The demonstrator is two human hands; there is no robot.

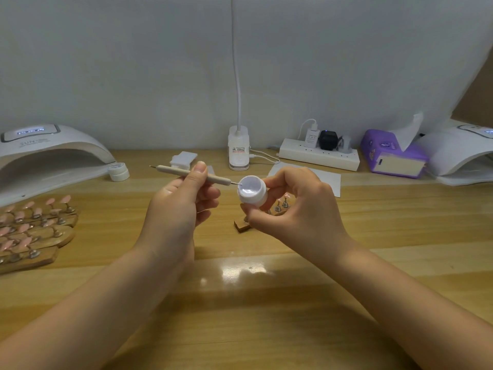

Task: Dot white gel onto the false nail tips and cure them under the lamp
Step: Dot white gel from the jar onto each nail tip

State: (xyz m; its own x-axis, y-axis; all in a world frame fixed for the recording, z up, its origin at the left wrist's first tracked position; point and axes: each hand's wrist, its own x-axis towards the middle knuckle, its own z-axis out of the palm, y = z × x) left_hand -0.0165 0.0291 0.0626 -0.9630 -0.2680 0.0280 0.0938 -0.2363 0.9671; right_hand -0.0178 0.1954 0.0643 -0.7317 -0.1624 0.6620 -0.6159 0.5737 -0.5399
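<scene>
My left hand (184, 201) pinches a wooden dotting tool (173, 172) with a metal tip at each end. Its right tip dips into the open white gel pot (252, 192), which my right hand (296, 209) holds tilted toward me above the table. Behind and under my right hand stands a wooden holder (242, 226) with metal nail stands (282, 204), mostly hidden. Several wooden holders with pink false nail tips (32, 228) lie at the left. The white curing lamp (45, 156) sits at the far left, its display lit.
The pot's white lid (119, 172) lies by the lamp. A white desk-lamp base (238, 150), power strip (320, 154), purple tissue pack (392, 156), white paper sheet (330, 180) and a second lamp (464, 153) line the back. The wooden table (240, 316) stretches in front.
</scene>
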